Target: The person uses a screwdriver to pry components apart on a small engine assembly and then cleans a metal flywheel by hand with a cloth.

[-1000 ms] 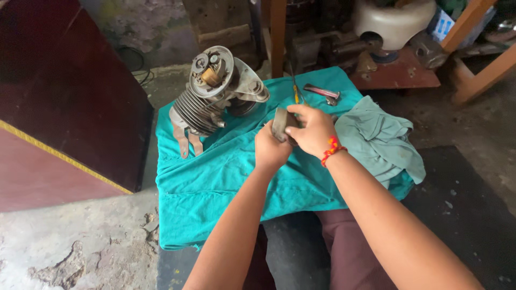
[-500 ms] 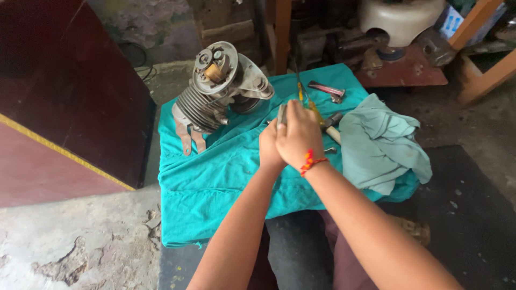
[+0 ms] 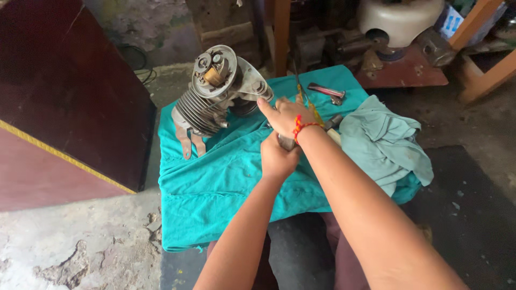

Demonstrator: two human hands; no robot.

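Observation:
A grey finned engine block [image 3: 215,96] lies on a teal cloth [image 3: 226,182] on the floor. My left hand [image 3: 278,158] is closed around a small grey metal part [image 3: 286,142], mostly hidden by the fingers. My right hand [image 3: 284,115], with a red thread on the wrist, reaches forward over the left one, fingers extended toward the engine's right side. Whether it touches the engine I cannot tell.
A yellow-handled screwdriver [image 3: 310,110] and a pair of pliers [image 3: 327,92] lie on the cloth behind my hands. A pale green rag [image 3: 384,142] is bunched at the right. A dark red panel [image 3: 64,102] stands left; a white tank [image 3: 400,19] and wooden frame [image 3: 478,48] are behind.
My right hand has left the small part and stretched forward toward the engine. My left hand keeps hold of the part.

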